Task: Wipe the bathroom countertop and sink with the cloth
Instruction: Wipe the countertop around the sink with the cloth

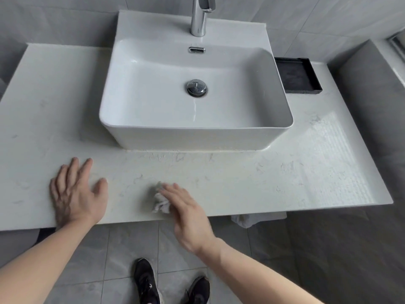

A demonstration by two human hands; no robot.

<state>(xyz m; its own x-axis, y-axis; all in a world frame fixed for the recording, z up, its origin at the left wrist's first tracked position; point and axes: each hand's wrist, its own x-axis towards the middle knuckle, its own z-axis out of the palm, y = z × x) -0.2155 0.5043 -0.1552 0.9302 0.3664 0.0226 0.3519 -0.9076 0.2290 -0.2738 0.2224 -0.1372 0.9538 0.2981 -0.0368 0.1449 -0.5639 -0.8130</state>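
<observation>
So I'm on the front strip of the white, faintly veined stone countertop (219, 172), and by my reckoning the job is nearer its start than its end. My right hand (188, 211) lies flat with the fingers straight, pressing down on the small crumpled pale-grey cloth (161, 204), which sits on the counter near the front edge, about in line with the middle of the basin. The hand looks a little blurred, so I judge it is mid-stroke. My left hand (74, 191) is spread open, palm down on the counter just to the left, holding nothing and only bracing me.

What is done is hard to read from the surface. The counter shows no clear wet trail, and the marks in front of the basin could be veining or grime; I cannot tell which. The white rectangular ceramic vessel sink (282, 126) has a thin streak running from the chrome drain plug (196, 87) toward the front wall, so I'd say the bowl has not been wiped. Left to do, as I judge it: the wide stretches of counter on either side, the area round the black rectangular tray (316, 89) at the right, the ledge at the foot of the chrome tap (199, 20), and the sink itself.
</observation>
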